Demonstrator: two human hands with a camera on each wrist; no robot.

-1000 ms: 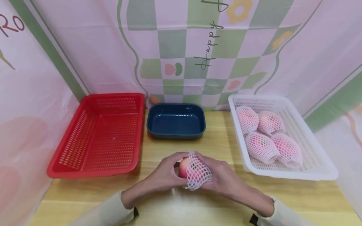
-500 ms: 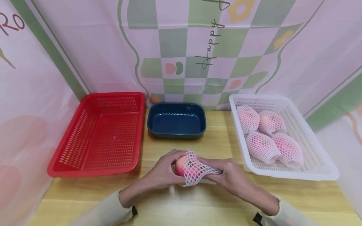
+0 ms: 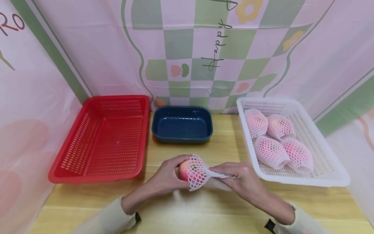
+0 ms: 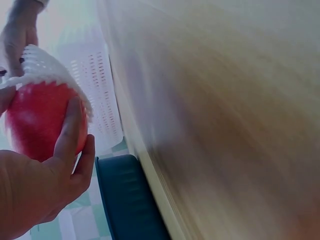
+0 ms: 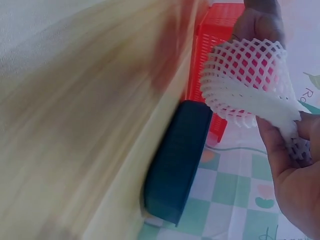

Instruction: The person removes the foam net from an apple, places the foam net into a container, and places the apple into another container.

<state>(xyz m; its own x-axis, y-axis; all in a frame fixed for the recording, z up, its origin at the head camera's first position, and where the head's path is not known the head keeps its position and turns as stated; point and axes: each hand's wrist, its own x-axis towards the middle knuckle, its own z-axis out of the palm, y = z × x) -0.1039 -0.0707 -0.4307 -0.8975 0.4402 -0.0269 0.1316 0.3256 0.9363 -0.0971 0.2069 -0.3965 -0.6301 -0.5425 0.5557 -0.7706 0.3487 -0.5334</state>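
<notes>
Presently, an apple (image 3: 183,169) sits partly inside a foam net (image 3: 201,177)

At left stands a red basket (image 3: 119,139). Next, the left hand (image 3: 167,176), its grip widened around the apple's bare side, holds it above the counter (image 3: 181,214). The right hand (image 3: 244,178) pinches the net's gathered end with tight grip. Rightmost, a white basket (image 3: 304,180) contains four netted fruits (image 3: 270,151).

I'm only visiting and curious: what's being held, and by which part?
The left grip holds the apple round its uncovered side; the right grip pinches the mesh sleeve by its gathered end.
</notes>
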